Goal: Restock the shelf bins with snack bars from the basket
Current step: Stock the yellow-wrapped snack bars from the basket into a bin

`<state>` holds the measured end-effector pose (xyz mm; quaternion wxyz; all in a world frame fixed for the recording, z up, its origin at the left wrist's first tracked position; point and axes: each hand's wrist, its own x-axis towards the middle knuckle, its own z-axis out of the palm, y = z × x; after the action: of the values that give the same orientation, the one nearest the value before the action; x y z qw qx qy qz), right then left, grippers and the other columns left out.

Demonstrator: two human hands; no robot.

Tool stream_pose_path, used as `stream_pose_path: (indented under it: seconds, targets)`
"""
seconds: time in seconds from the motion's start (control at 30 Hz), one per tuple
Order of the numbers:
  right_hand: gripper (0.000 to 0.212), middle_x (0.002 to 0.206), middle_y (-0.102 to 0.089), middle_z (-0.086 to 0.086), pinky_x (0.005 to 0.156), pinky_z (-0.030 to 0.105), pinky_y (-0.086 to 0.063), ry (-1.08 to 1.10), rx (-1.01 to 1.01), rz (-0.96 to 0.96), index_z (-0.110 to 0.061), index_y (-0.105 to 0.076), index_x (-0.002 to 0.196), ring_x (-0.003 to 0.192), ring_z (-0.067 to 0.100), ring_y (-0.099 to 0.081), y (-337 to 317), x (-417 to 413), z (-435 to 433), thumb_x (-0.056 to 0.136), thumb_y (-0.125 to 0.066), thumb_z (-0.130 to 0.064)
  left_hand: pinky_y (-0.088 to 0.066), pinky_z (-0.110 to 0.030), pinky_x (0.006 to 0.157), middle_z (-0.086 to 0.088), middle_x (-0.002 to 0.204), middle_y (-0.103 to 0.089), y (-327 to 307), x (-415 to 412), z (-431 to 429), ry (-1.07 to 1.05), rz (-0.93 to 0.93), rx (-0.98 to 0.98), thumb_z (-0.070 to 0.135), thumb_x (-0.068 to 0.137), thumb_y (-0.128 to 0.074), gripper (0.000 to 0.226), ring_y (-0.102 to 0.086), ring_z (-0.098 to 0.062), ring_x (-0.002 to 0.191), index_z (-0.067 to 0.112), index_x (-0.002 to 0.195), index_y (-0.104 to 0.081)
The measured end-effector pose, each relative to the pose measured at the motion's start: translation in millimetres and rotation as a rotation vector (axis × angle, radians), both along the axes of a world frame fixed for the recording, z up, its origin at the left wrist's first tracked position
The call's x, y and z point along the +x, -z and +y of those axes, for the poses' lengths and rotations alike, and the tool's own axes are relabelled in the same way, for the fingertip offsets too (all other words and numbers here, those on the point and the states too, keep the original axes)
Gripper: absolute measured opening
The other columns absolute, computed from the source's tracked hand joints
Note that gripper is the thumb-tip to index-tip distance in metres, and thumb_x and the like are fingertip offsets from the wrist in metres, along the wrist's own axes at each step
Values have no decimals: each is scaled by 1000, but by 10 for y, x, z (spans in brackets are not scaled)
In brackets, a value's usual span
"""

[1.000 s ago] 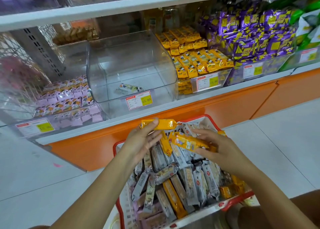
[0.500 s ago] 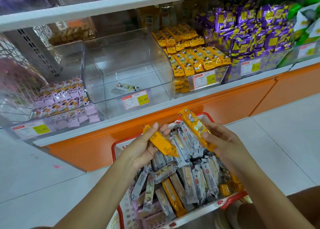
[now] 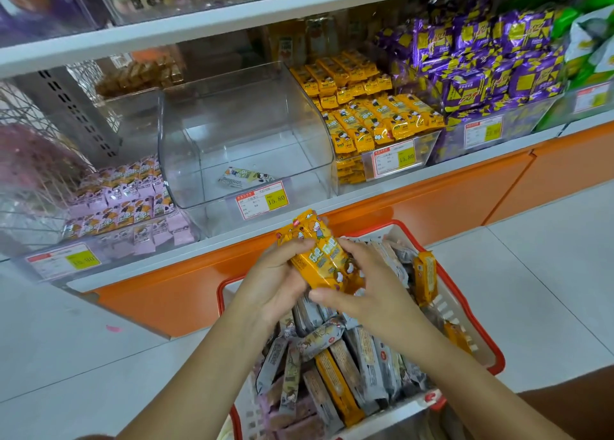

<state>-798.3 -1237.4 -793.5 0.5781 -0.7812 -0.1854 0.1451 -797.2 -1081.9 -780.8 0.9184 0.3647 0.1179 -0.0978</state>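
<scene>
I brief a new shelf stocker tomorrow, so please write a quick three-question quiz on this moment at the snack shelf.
1. True or false: the clear middle bin holds just one bar.
2. The left hand and right hand together grip: A) yellow bars, B) purple packs, C) a price tag.
3. Short answer: on which side of the clear middle bin does the stocked yellow bin stand?

Key: 1 true; 2 A; 3 right.
</scene>
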Motion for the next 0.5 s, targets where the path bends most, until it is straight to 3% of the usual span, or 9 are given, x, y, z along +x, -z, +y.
stream_pose_path:
  seconds: [0.13,0.23,0.3,0.37,0.43,0.5]
  targets:
    - [62,116,-49,-12,81,3,-37,92,-69,-241,-47,-37,129,105,-9,-46,-56,84,55,81,-74,-30,-56,-33,77,-16,106,-69,-155,67,-52,-34,-106,63,0,74,-62,29,-68,-23,96,0,102,-70]
    - [65,120,-49,-12,86,8,-39,149,-4,-228,-40,-37,138,107,-8,-48,-142,255,10,83,-71,-31,-53,-25,84,-9,110,-69,-307,156,4,-24,-233,266,7,76,-68,41,-65,-16,103,2,116,-59]
    - [73,130,-48,-14,94,21,-44,178,81,-196,-38,-31,146,116,0,-50,-234,437,-40,85,-70,-32,-48,-19,94,0,123,-64,-406,202,80,-51,-282,613,13,80,-70,45,-59,-5,113,14,123,-55]
    - [72,129,-49,-14,89,19,-44,236,120,-260,-36,-31,148,112,1,-52,-360,681,-101,87,-68,-27,-38,-19,103,11,131,-55,-444,233,168,-178,-295,1113,17,85,-67,47,-49,4,120,23,128,-52]
    - [66,122,-48,-11,81,9,-40,315,45,-377,-37,-35,146,102,-3,-49,-517,961,-152,88,-67,-26,-28,-18,107,13,135,-49,-401,254,264,-286,-319,1571,19,91,-61,46,-40,0,128,23,135,-49]
    - [63,125,-46,-3,84,13,-40,370,-73,-451,-36,-37,145,101,2,-47,-666,1249,-155,89,-65,-26,-22,-25,112,1,144,-43,-305,302,347,-268,-307,1766,18,92,-59,50,-32,-13,138,18,139,-44]
